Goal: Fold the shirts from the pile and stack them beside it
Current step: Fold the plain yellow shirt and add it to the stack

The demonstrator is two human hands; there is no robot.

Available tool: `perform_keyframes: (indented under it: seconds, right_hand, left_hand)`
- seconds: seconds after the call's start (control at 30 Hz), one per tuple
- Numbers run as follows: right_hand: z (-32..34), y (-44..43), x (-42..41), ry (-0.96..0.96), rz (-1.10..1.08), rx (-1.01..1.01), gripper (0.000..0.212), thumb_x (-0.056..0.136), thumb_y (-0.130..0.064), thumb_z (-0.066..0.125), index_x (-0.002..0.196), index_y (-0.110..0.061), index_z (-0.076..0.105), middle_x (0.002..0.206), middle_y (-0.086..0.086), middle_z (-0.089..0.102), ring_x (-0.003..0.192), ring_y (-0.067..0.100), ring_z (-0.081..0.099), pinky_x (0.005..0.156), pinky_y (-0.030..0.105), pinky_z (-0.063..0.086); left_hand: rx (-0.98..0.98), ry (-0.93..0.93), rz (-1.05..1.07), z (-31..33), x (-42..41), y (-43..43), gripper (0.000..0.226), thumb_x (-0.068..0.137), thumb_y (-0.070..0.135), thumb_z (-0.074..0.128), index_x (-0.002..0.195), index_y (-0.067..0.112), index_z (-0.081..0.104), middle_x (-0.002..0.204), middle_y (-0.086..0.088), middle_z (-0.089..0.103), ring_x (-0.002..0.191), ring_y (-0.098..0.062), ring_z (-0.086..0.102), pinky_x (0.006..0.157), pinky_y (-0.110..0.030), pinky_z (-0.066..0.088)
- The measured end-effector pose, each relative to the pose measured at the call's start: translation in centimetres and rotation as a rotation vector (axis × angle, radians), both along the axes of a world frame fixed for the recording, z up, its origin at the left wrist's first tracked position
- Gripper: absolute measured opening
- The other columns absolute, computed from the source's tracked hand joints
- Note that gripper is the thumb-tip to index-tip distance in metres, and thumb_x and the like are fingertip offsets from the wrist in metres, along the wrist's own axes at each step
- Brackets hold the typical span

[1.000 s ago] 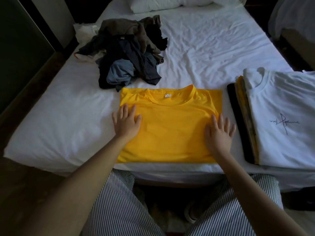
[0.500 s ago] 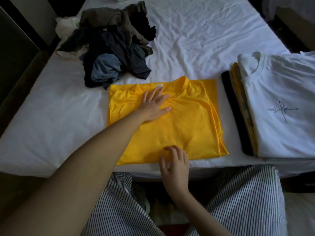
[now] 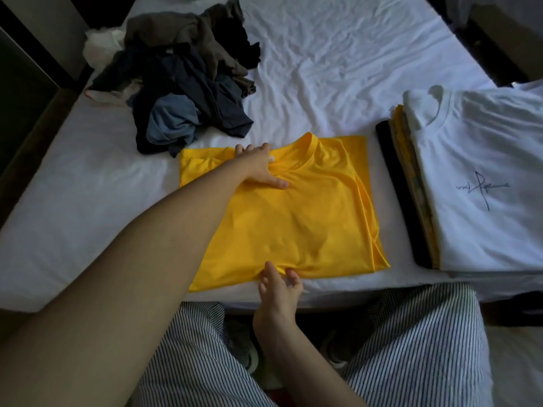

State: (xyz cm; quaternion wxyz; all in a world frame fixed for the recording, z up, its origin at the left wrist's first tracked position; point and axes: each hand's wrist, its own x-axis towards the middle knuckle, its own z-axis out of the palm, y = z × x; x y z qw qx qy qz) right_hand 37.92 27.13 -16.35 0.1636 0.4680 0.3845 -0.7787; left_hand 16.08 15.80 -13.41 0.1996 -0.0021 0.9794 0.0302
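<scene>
Yellow shirt [image 3: 293, 224] folded to rectangle, flat, collar at far side. Crumpled dark pile [image 3: 188, 92] at far-left corner. Folded stack [image 3: 410, 201] just right, white shirt [image 3: 484, 230] on top.

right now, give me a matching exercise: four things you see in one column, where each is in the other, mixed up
1 yellow shirt
2 white shirt
3 unfolded pile
4 right hand

A top of the folded stack
B far left of the bed
C pinching a near hem
D flat in the middle, under the left hand

Pairs: 1-D, 2-A, 3-B, 4-C
</scene>
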Motion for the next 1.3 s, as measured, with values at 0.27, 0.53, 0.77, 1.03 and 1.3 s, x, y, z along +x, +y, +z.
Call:
perform_keyframes:
  seconds: [0.27,0.53,0.77,1.03,1.3]
  right_hand:
    - [-0.8,-1.5,-1.2,-0.146,-0.155,0.088,0.025,0.079,-0.002,0.071,0.078,-0.007,0.046,0.070,0.007,0.050,0.069,0.022,0.051,0.076,0.037,0.044]
    - [0.7,-2.1,-2.3,-0.069,-0.118,0.167,0.011,0.085,-0.006,0.064,0.085,-0.009,0.053,0.084,0.011,0.056,0.073,0.025,0.049,0.070,0.032,0.036]
    - [2.1,-0.9,-1.0,0.013,-0.075,0.119,0.019,0.090,-0.005,0.049,0.073,-0.014,0.047,0.074,0.007,0.050,0.074,0.025,0.050,0.071,0.036,0.043]
    - [4.5,1.8,-2.5,0.166,0.064,-0.314,0.017,0.088,-0.013,0.057,0.105,-0.012,0.060,0.105,0.012,0.064,0.083,0.024,0.060,0.073,0.036,0.050]
    - [9.3,9.1,-7.6,0.473,0.180,0.076,0.028,0.092,-0.024,0.056,0.116,-0.010,0.056,0.093,0.011,0.064,0.080,0.024,0.061,0.066,0.037,0.050]
  left_hand:
    - [0.070,-0.029,0.007,1.5,0.5,-0.3,0.062,0.084,0.057,0.060,0.122,0.009,0.051,0.122,-0.006,0.056,0.116,-0.028,0.050,0.103,-0.044,0.026]
    - [0.295,-0.103,0.106,2.9,1.4,-0.2,0.058,0.089,0.046,0.060,0.131,0.007,0.051,0.134,-0.010,0.051,0.118,-0.028,0.051,0.093,-0.036,0.041]
    - [0.393,-0.044,0.176,6.1,2.3,-0.7,0.057,0.090,0.048,0.058,0.128,0.006,0.053,0.132,-0.009,0.051,0.117,-0.028,0.051,0.083,-0.030,0.039]
    - [0.683,0.086,0.344,11.0,3.5,-2.0,0.053,0.084,0.037,0.070,0.126,0.008,0.058,0.128,-0.009,0.057,0.114,-0.025,0.055,0.095,-0.032,0.044]
    - [0.843,0.145,0.594,13.9,4.5,-2.6,0.042,0.087,0.030,0.067,0.119,0.005,0.058,0.109,-0.009,0.052,0.107,-0.028,0.052,0.090,-0.040,0.043]
